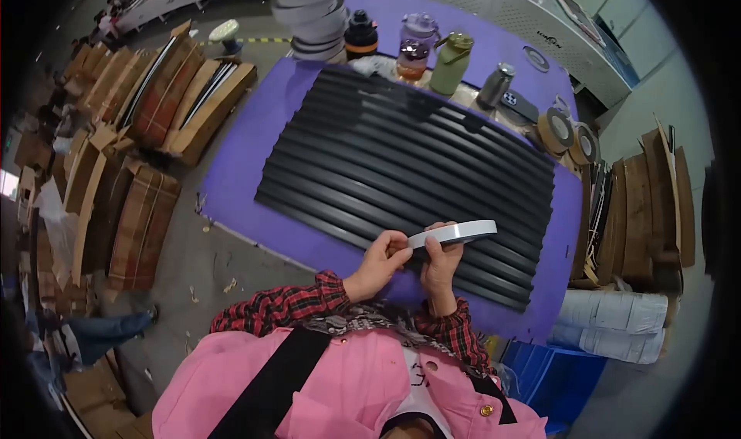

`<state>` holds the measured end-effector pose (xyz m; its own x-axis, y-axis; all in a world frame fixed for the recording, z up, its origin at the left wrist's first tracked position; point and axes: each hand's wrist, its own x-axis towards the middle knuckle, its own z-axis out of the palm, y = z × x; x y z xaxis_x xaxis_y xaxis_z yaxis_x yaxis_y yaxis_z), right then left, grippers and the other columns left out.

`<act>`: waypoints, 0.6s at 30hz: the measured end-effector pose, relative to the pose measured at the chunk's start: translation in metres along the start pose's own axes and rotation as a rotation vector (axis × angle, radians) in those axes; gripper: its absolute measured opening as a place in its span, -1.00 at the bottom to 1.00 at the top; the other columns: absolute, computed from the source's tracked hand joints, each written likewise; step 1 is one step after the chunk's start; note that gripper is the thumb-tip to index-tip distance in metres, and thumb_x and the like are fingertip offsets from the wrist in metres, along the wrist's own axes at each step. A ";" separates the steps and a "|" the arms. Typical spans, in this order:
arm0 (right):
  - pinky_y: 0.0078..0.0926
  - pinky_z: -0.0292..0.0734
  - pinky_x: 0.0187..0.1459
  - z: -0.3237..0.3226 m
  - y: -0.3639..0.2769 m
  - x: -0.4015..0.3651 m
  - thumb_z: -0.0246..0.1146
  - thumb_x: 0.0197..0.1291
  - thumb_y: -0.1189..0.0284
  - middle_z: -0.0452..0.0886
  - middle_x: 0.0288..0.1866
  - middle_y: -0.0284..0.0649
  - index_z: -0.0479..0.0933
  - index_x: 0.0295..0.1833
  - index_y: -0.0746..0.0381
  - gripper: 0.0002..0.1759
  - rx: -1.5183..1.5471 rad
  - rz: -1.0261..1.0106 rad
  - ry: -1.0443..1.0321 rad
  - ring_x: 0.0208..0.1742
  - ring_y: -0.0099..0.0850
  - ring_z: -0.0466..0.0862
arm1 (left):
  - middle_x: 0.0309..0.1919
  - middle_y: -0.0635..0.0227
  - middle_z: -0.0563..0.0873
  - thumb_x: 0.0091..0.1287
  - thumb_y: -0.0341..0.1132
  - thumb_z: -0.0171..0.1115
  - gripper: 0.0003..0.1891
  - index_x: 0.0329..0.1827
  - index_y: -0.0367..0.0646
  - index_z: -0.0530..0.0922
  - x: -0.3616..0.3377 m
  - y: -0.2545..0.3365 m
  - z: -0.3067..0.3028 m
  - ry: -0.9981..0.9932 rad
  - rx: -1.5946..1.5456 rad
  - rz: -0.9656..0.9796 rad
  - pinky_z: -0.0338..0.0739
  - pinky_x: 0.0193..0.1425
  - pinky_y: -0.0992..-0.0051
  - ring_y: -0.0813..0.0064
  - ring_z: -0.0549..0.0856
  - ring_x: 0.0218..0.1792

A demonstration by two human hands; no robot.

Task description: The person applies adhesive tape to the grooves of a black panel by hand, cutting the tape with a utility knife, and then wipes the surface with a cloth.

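My right hand [442,267] grips a white roll of tape [472,229], thumb on the near side and fingers behind it. The roll is held on edge, tilted, above the near part of the dark ribbed strips [386,161]. At the roll's left edge, my left hand [378,266] has thumb and forefinger pinched together against the tape. Whether a loose tape end lies between those fingertips is too small to tell. The black strips lie side by side across the purple tabletop [239,161], their ends slightly uneven.
Along the far edge stand stacked tape rolls [312,14], a black bottle [361,33], a purple bottle [417,45], a green bottle [451,62] and a grey can [496,85]. Brown tape rolls [556,130] sit at right. Cardboard boxes [143,227] and a blue bin [552,385] flank the table.
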<state>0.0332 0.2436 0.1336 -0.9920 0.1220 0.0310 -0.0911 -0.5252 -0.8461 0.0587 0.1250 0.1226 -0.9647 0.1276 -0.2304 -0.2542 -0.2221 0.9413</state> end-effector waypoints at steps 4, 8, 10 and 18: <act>-0.46 0.28 0.01 0.034 0.029 -0.036 0.28 -0.11 0.49 0.38 -0.28 -0.31 0.26 -0.12 0.20 -0.58 0.148 0.009 0.029 -0.17 -0.45 0.39 | -0.24 0.38 0.44 0.22 -0.29 0.11 -0.70 -0.03 -0.15 0.32 -0.028 0.009 -0.054 -0.089 -0.225 -0.341 0.42 -0.19 0.58 0.65 0.44 -0.23; -0.41 0.28 0.06 0.056 0.038 -0.052 0.27 -0.07 0.43 0.41 -0.26 -0.31 0.30 -0.11 0.19 -0.61 0.252 0.040 0.065 -0.16 -0.43 0.42 | -0.24 0.40 0.43 0.24 -0.29 0.09 -0.72 -0.05 -0.15 0.31 -0.041 0.000 -0.083 -0.088 -0.435 -0.333 0.42 -0.21 0.61 0.63 0.48 -0.29; -0.39 0.27 0.11 0.058 0.039 -0.055 0.27 -0.06 0.42 0.44 -0.23 -0.30 0.34 -0.09 0.18 -0.62 0.336 0.089 0.082 -0.16 -0.43 0.45 | -0.32 0.43 0.46 0.24 -0.31 0.08 -0.80 -0.15 -0.17 0.36 -0.047 0.004 -0.091 -0.069 -0.543 -0.397 0.41 -0.31 0.67 0.65 0.48 -0.38; -0.34 0.28 0.11 0.040 0.030 -0.058 0.25 -0.02 0.36 0.46 -0.22 -0.28 0.36 -0.12 0.20 -0.66 0.408 0.053 0.113 -0.12 -0.40 0.45 | -0.55 0.50 0.48 0.18 -0.37 0.14 -0.91 -0.35 -0.21 0.48 -0.051 0.016 -0.129 -0.130 -0.359 -0.382 0.32 -0.49 0.75 0.74 0.41 -0.54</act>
<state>0.0848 0.1874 0.1279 -0.9826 0.1652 -0.0846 -0.0894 -0.8209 -0.5640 0.0950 -0.0096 0.1171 -0.7881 0.3777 -0.4861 -0.6150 -0.4497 0.6477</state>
